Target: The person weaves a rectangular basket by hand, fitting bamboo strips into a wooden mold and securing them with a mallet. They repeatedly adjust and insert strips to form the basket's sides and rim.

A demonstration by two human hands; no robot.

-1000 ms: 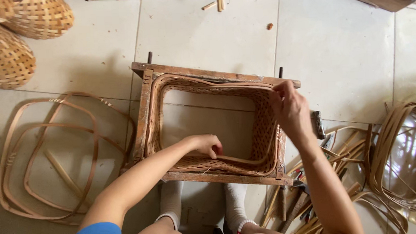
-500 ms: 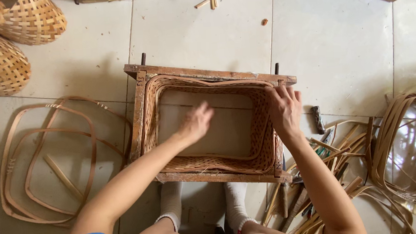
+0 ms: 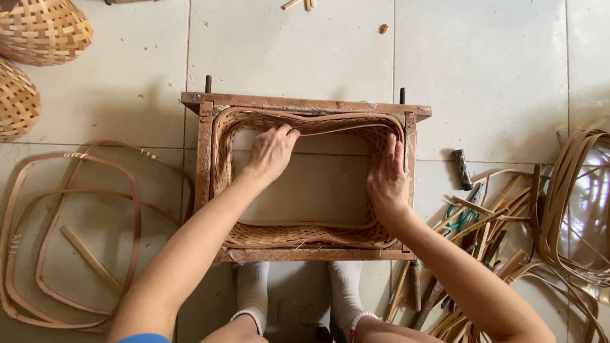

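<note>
Left hand [image 3: 270,152] presses open fingers on the weave [image 3: 308,234] at the frame's [image 3: 203,156] far inner edge. Right hand [image 3: 387,181] lies flat and open against the right inner wall. The frame rests on the floor [image 3: 291,47].

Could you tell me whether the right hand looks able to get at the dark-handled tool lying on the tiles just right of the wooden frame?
Probably yes: the right hand rests on the woven basket's right wall, and bare tile lies between the wooden frame and the dark-handled tool.

Both hands [image 3: 270,152] [image 3: 388,182] inside framed woven basket [image 3: 308,234]
</note>
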